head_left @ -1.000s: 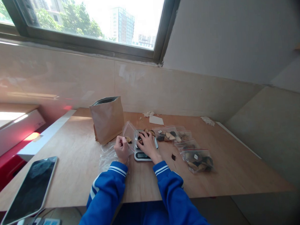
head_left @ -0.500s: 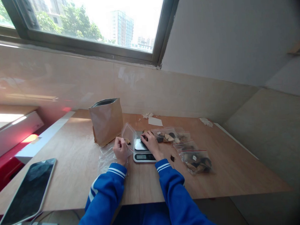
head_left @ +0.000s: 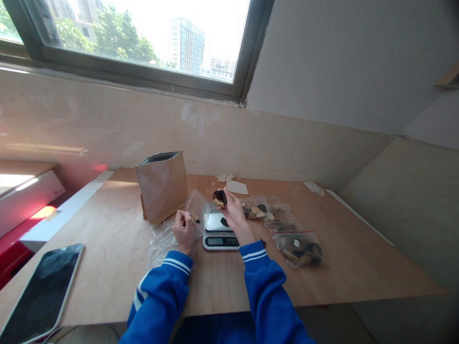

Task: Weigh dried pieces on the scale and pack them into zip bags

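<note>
My left hand [head_left: 184, 230] is closed on the edge of a clear zip bag [head_left: 198, 203] with a small tan-and-dark piece inside. Over the digital scale [head_left: 222, 242], my right hand [head_left: 234, 212] grips several dark brown and tan dried pieces [head_left: 219, 198], which look like dried peel or mushroom; I cannot tell which. A dark piece [head_left: 224, 222] lies on the scale's metal plate, partly behind that hand. The small display is lit, its digits too small to read surely.
Filled zip bags [head_left: 302, 249] lie right of the scale. A brown paper bag [head_left: 162, 187] stands open behind my left hand, with empty clear bags [head_left: 160, 243] below it. A tablet [head_left: 39, 297] lies at the left, and a white card [head_left: 237, 187] at the back.
My right hand has risen from the scale plate with dried pieces in its fingers, uncovering a dark piece on the plate. My left hand stays at the clear bag.
</note>
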`<act>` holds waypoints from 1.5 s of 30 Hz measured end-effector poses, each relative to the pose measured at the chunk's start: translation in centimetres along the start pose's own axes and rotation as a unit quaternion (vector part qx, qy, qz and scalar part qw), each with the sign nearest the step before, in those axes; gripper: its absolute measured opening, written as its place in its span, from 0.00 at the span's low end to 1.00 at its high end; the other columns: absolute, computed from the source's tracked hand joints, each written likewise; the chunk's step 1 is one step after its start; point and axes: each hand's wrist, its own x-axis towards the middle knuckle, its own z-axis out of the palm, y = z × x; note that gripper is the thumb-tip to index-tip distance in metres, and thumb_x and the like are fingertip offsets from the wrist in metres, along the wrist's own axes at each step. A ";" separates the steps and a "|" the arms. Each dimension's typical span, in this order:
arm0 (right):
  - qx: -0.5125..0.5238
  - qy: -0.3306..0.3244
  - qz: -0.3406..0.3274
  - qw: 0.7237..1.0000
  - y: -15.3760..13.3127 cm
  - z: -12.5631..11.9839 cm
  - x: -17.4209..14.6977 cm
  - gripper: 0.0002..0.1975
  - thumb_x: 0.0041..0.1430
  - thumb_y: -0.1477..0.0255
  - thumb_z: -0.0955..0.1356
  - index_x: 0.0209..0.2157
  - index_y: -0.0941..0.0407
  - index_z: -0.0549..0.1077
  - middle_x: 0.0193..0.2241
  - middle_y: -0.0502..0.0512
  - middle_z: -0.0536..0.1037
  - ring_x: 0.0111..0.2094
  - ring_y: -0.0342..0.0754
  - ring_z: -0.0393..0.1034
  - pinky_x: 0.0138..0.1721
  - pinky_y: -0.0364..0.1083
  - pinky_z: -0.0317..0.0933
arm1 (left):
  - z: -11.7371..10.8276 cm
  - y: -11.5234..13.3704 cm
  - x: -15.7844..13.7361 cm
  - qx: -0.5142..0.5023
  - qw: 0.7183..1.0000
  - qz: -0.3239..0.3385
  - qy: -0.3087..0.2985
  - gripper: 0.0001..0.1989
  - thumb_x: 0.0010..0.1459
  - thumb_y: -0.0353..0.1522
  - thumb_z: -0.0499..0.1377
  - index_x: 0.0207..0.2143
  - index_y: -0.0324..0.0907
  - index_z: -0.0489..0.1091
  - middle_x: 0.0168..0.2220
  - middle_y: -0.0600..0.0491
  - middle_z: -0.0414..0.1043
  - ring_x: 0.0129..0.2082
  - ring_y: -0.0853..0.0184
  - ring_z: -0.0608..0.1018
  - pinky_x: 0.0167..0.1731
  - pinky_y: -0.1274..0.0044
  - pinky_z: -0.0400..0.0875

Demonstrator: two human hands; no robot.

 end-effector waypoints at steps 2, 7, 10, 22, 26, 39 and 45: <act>0.037 -0.051 0.049 0.997 -0.7 1.3 -0.5 0.21 0.45 0.56 0.74 0.34 0.58 0.77 0.29 0.54 0.79 0.23 0.40 0.68 0.19 0.38 0.58 | 0.0 0.1 0.0 0.002 1.000 0.011 -0.001 0.15 0.61 0.40 0.51 0.23 0.45 0.57 0.17 0.60 0.58 0.17 0.71 0.63 0.20 0.77 0.58; -0.062 -0.094 0.076 0.991 -0.2 3.5 -1.3 0.20 0.46 0.55 0.73 0.30 0.59 0.77 0.25 0.53 0.77 0.23 0.42 0.69 0.21 0.39 0.63 | -0.1 0.3 0.1 0.011 1.000 0.013 -0.001 0.15 0.60 0.41 0.52 0.23 0.45 0.58 0.17 0.60 0.59 0.17 0.71 0.63 0.20 0.78 0.58; -0.118 -0.104 0.046 0.987 0.7 4.1 -1.3 0.20 0.45 0.56 0.74 0.30 0.59 0.77 0.28 0.55 0.78 0.27 0.45 0.72 0.24 0.43 0.67 | 0.0 -0.1 0.2 -0.028 0.999 -0.017 0.005 0.16 0.58 0.43 0.54 0.23 0.44 0.58 0.16 0.60 0.59 0.17 0.72 0.63 0.19 0.79 0.58; -0.479 -0.043 -0.263 0.836 2.1 0.2 0.8 0.16 0.61 0.72 0.60 0.47 0.57 0.74 0.52 0.62 0.71 0.56 0.53 0.63 0.58 0.53 0.55 | 0.2 0.7 0.7 -0.178 0.979 -0.096 0.024 0.17 0.59 0.45 0.54 0.25 0.45 0.55 0.10 0.66 0.53 0.08 0.74 0.59 0.11 0.81 0.55; -0.643 -0.013 -0.214 0.736 3.9 -3.8 1.6 0.21 0.61 0.67 0.64 0.55 0.54 0.68 0.60 0.63 0.63 0.61 0.60 0.54 0.59 0.60 0.48 | 0.3 0.5 0.7 -0.165 0.981 -0.100 0.027 0.16 0.59 0.44 0.54 0.26 0.44 0.56 0.10 0.66 0.53 0.08 0.75 0.59 0.11 0.81 0.55; -0.719 0.009 -0.281 0.635 4.4 -4.6 0.2 0.09 0.64 0.69 0.62 0.32 0.57 0.71 0.34 0.58 0.75 0.40 0.53 0.67 0.45 0.48 0.55 | 0.1 0.4 0.8 -0.119 0.990 -0.074 0.036 0.18 0.60 0.44 0.54 0.23 0.44 0.55 0.11 0.65 0.54 0.10 0.76 0.56 0.11 0.82 0.51; -0.704 0.015 -0.299 0.644 4.6 -4.9 0.2 0.10 0.63 0.70 0.62 0.28 0.56 0.67 0.28 0.56 0.74 0.35 0.51 0.67 0.39 0.46 0.56 | 0.1 0.7 0.7 -0.111 0.991 -0.066 0.035 0.18 0.60 0.44 0.53 0.23 0.43 0.56 0.11 0.64 0.54 0.10 0.76 0.57 0.12 0.82 0.53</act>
